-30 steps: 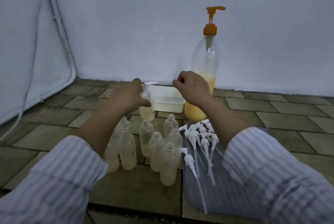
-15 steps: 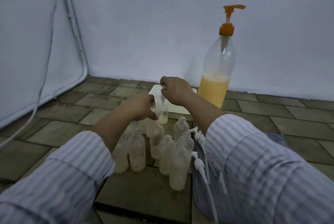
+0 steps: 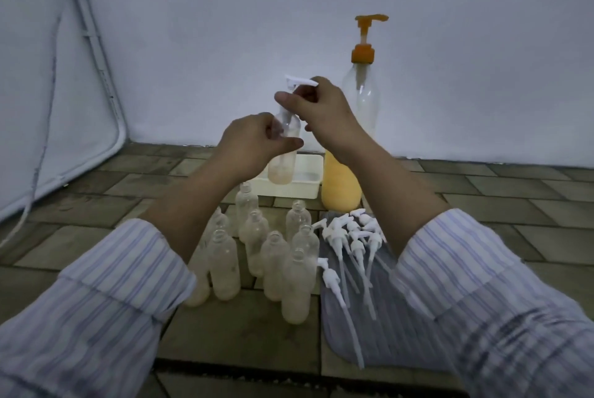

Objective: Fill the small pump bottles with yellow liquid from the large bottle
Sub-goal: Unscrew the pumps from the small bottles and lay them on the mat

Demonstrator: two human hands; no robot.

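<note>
My left hand [image 3: 257, 140] grips a small clear bottle [image 3: 284, 166] with a little yellow liquid at its bottom, raised above the floor. At the bottle's neck, my right hand [image 3: 318, 111] pinches a white pump head [image 3: 299, 81]. The large bottle [image 3: 350, 179], partly filled with yellow liquid and topped by an orange pump [image 3: 366, 41], stands behind my right wrist. Several small open bottles [image 3: 273, 256] stand grouped on the floor below my arms.
Several loose white pump heads [image 3: 350, 240] with long tubes lie on a grey striped cloth [image 3: 379, 333] at the right. A white tray [image 3: 305, 185] sits by the wall behind the bottles. A white pipe and cable [image 3: 96, 44] run down the left wall.
Both hands have lifted the small bottle up from near the floor. My right hand now holds a pump head at its neck.
</note>
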